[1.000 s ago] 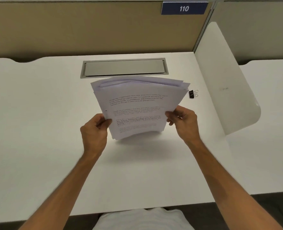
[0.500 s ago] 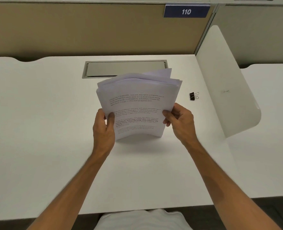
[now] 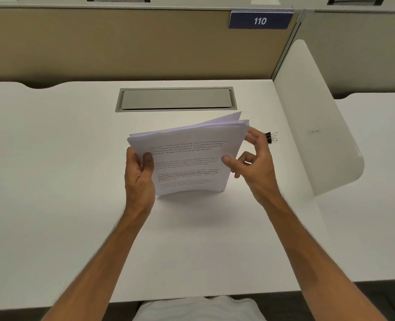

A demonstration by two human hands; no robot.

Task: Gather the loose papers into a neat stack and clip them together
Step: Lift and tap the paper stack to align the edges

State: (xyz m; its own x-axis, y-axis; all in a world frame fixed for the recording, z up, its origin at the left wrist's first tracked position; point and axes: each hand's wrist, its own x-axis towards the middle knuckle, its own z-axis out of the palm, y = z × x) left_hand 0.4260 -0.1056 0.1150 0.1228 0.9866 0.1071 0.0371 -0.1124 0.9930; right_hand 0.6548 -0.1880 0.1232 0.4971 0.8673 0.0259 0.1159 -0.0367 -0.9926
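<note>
White papers are stood upright on the desk, gripped by the left hand; right hand, loosely open at their edge, is nearer the binder clip, just behind it.

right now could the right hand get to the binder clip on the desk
Probably yes. The binder clip lies on the desk just beyond the right hand, with nothing between them; that hand would have to leave the papers.

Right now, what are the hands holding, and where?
The left hand grips the paper stack by its left edge; the right hand steadies its right edge.
</note>
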